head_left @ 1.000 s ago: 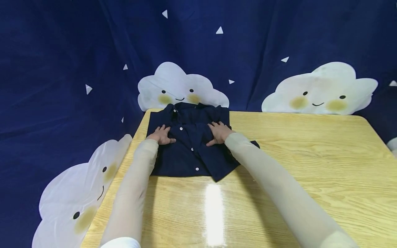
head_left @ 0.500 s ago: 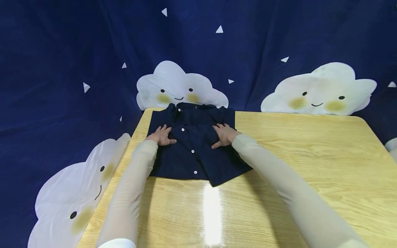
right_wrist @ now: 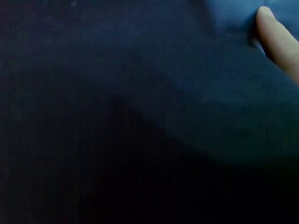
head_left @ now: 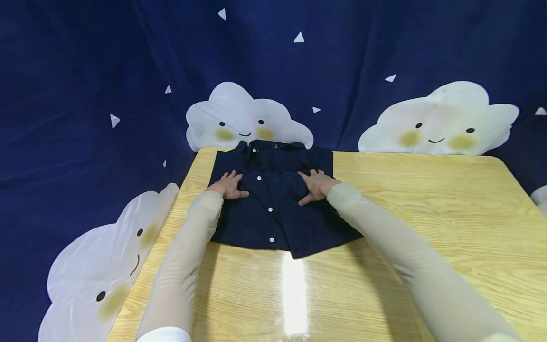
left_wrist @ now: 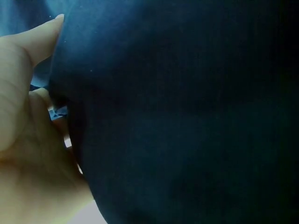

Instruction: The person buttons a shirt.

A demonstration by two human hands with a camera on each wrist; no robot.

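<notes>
A navy button-up shirt point(head_left: 256, 218) lies front side up at the back left of the table, its collar point(head_left: 278, 144) towards the far edge. White buttons run down its middle, and the front hem dips to a corner near the centre. My left hand point(head_left: 229, 186) rests on the shirt's left side with fingers and thumb spread. On the right side my right hand point(head_left: 316, 184) presses the cloth, fingers spread as well. Dark fabric fills most of both wrist views; the left thumb point(left_wrist: 44, 39) and one right-hand digit point(right_wrist: 278, 39) show at the edges.
The pale wooden table point(head_left: 427, 213) extends to the right and towards me, with a bright glare strip in front of the shirt. Behind it and along its left hangs a dark blue curtain point(head_left: 342, 57) printed with smiling clouds point(head_left: 440, 118) and white triangles.
My right hand has slid to the right, and the shirt's right side has spread out wider with it. The left hand and the collar have shifted slightly right.
</notes>
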